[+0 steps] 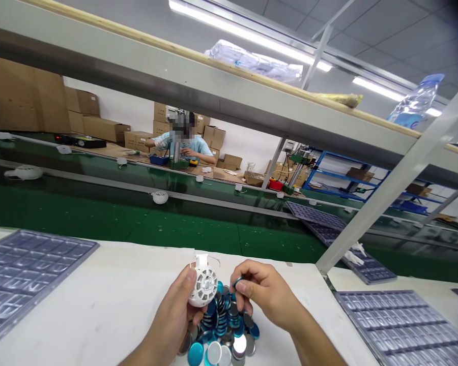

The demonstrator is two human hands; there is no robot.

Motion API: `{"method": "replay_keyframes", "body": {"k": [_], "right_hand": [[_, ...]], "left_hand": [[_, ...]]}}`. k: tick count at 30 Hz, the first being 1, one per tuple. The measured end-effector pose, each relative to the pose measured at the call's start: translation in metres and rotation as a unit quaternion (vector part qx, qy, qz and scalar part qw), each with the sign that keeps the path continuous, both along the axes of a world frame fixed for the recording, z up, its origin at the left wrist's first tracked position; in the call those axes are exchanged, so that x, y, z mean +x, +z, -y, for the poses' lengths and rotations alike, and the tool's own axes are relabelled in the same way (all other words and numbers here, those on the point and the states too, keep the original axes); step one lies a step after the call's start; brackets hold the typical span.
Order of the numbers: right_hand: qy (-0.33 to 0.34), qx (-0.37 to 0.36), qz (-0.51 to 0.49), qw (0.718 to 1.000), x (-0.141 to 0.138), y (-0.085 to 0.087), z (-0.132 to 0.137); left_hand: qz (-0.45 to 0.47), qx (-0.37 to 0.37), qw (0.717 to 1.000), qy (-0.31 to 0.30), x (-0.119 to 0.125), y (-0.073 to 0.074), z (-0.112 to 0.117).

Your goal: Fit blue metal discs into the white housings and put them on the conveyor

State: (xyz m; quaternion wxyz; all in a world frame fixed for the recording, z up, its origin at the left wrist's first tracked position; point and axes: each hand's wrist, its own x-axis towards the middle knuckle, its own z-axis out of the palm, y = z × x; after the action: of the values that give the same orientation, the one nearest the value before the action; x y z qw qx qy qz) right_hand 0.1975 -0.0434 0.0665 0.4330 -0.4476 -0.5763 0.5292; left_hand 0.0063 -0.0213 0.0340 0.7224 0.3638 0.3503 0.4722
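Observation:
My left hand [182, 297] is closed around a round white plastic fan housing [205, 286] with a slotted, wheel-like face and a small square tab on top. Between the thumb and fingers of my right hand [261, 290] is a small blue disc [237, 281], seen nearly edge-on. Below and between both hands lies a heap of round metal discs [221, 320], some blue and some silver, partly hidden by my fingers. The white tabletop [99, 305] carries the heap.
Clear plastic compartment trays [34, 269] lie at left and right [400, 320]. A slanting metal post [397, 188] rises right of my hand. Beyond runs a green conveyor belt [198, 223] with white housings [160, 197]. A shelf [213, 81] crosses overhead; a co-worker [187, 142] sits opposite.

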Motion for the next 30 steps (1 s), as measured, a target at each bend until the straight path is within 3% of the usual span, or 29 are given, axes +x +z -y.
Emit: {"method": "replay_keyframes", "body": {"k": [3, 11, 17, 30], "right_hand": [[-0.002, -0.006, -0.032, 0.999, -0.006, 0.001, 0.003], [-0.03, 0.032, 0.014, 0.999, -0.026, -0.007, 0.013], [-0.057, 0.042, 0.035, 0.997, -0.037, -0.016, 0.01], [-0.084, 0.04, 0.061, 0.994, -0.041, -0.018, 0.006]], "left_hand": [[-0.015, 0.007, 1.0, -0.001, 0.001, 0.0, 0.001], [-0.055, -0.003, 0.998, -0.019, 0.001, 0.007, 0.005], [-0.027, 0.034, 0.999, -0.013, 0.002, 0.008, 0.006], [-0.015, 0.014, 0.999, -0.024, 0.002, 0.01, 0.008]]}}
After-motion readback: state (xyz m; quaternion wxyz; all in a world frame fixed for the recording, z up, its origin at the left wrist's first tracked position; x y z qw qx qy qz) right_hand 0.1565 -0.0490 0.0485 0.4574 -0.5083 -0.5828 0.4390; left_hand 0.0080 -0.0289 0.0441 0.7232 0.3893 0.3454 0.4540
